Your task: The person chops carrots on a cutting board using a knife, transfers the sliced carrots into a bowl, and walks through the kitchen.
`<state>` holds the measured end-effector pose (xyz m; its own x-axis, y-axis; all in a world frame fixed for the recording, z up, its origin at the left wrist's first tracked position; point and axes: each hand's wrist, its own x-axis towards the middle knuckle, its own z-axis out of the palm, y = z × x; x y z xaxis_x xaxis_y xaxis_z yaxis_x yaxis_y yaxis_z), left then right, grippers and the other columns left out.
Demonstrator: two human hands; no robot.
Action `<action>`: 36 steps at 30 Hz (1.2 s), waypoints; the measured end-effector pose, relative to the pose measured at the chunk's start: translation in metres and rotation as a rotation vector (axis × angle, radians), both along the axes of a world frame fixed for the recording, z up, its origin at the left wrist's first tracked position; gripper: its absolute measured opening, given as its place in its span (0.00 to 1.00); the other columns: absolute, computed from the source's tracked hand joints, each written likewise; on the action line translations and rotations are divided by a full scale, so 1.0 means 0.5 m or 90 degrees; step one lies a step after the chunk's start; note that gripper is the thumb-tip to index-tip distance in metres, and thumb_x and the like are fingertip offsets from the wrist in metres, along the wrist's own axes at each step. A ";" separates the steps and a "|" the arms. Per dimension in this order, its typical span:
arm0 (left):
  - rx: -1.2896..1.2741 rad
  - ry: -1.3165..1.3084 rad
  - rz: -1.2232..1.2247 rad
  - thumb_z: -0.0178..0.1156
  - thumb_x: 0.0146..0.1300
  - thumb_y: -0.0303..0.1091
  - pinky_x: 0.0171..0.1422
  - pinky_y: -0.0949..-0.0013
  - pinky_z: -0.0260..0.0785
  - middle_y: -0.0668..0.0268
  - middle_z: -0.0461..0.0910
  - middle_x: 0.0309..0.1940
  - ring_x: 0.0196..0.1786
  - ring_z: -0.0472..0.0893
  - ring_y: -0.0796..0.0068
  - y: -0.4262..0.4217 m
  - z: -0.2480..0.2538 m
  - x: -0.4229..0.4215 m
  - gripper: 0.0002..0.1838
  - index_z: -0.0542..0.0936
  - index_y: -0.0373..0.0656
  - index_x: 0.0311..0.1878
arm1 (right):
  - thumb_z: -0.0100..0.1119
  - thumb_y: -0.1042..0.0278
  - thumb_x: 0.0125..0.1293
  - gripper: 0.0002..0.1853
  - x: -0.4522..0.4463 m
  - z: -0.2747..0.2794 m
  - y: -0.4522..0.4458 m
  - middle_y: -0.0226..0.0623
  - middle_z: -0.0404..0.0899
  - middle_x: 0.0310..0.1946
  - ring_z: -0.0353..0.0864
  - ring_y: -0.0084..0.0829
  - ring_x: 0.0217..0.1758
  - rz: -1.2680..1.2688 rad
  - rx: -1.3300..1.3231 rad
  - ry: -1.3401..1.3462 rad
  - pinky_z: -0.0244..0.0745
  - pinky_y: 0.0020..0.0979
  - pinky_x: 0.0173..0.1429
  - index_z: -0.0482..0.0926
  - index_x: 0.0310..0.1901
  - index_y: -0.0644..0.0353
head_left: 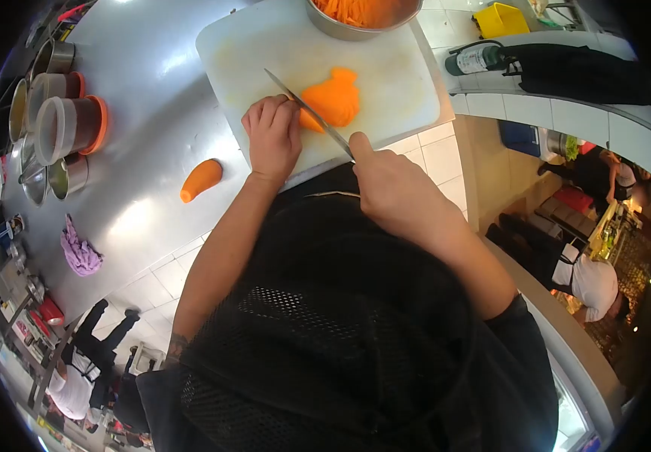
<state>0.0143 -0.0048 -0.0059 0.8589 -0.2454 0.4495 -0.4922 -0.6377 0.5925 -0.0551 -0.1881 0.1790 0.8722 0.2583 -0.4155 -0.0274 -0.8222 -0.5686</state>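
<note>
My right hand (397, 184) is closed around the handle of a kitchen knife (314, 117), its blade pointing up and left across the cutting board (242, 56). Fingers curled, my left hand (274, 135) presses on a carrot piece at the left side of the blade; most of that piece is hidden under the fingers. Right of the blade, thin carrot slices (334, 100) lie in an overlapping pile. A peeled carrot piece (202, 179) rests on the steel table, left of my left forearm. At the board's far edge stands a metal bowl (355, 32) of shredded carrot (367, 10).
Plastic tubs (65, 129) with orange lids and several metal pots stand on the table's left side. A purple cloth (78, 247) lies nearby. Beyond the board are a yellow bucket (501, 20) and a fire extinguisher (474, 60). Other people work at lower left and at right.
</note>
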 end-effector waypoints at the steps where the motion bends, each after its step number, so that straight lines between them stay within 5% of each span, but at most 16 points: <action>1: -0.001 0.006 0.000 0.67 0.65 0.27 0.66 0.55 0.62 0.67 0.82 0.50 0.59 0.77 0.58 -0.001 -0.002 -0.001 0.09 0.81 0.46 0.48 | 0.53 0.77 0.67 0.13 0.001 -0.006 0.004 0.63 0.81 0.28 0.82 0.65 0.35 -0.019 0.008 0.004 0.75 0.60 0.42 0.67 0.51 0.72; 3: -0.001 0.006 0.004 0.67 0.65 0.27 0.66 0.55 0.63 0.67 0.81 0.51 0.59 0.77 0.58 0.000 -0.001 0.000 0.10 0.82 0.46 0.48 | 0.54 0.74 0.73 0.10 0.005 -0.041 0.020 0.64 0.80 0.28 0.81 0.66 0.35 -0.037 0.016 0.007 0.73 0.61 0.41 0.67 0.49 0.70; 5: 0.008 0.007 0.008 0.67 0.65 0.28 0.66 0.54 0.63 0.67 0.81 0.51 0.59 0.77 0.58 0.002 -0.005 0.000 0.10 0.82 0.46 0.48 | 0.54 0.77 0.64 0.15 0.014 -0.135 0.035 0.61 0.82 0.29 0.84 0.64 0.37 -0.042 -0.038 -0.052 0.78 0.59 0.43 0.68 0.50 0.72; 8: 0.006 -0.004 0.008 0.67 0.64 0.28 0.65 0.54 0.64 0.67 0.81 0.51 0.59 0.77 0.58 0.004 -0.008 -0.002 0.09 0.82 0.46 0.47 | 0.53 0.76 0.65 0.13 0.022 -0.235 0.034 0.61 0.83 0.30 0.84 0.63 0.38 -0.067 -0.015 -0.103 0.78 0.59 0.45 0.70 0.50 0.70; 23: -0.025 0.018 0.006 0.67 0.62 0.24 0.65 0.53 0.65 0.65 0.80 0.50 0.59 0.76 0.56 0.006 -0.003 -0.001 0.11 0.82 0.45 0.47 | 0.52 0.78 0.66 0.14 -0.016 0.009 0.023 0.61 0.80 0.26 0.82 0.65 0.34 -0.020 -0.046 0.051 0.76 0.59 0.40 0.66 0.52 0.69; 30: -0.019 0.015 0.005 0.66 0.62 0.24 0.65 0.53 0.65 0.64 0.80 0.51 0.59 0.76 0.55 0.008 -0.011 0.001 0.12 0.81 0.44 0.48 | 0.52 0.76 0.66 0.13 0.000 -0.203 0.056 0.58 0.83 0.29 0.85 0.61 0.34 -0.079 -0.038 -0.043 0.81 0.56 0.40 0.68 0.50 0.69; 36: -0.037 0.006 -0.018 0.66 0.63 0.25 0.64 0.54 0.66 0.64 0.81 0.50 0.58 0.77 0.55 0.012 -0.006 0.004 0.11 0.81 0.44 0.48 | 0.54 0.75 0.65 0.16 0.009 -0.220 0.028 0.57 0.84 0.31 0.86 0.60 0.36 -0.116 -0.026 -0.107 0.80 0.57 0.41 0.70 0.54 0.69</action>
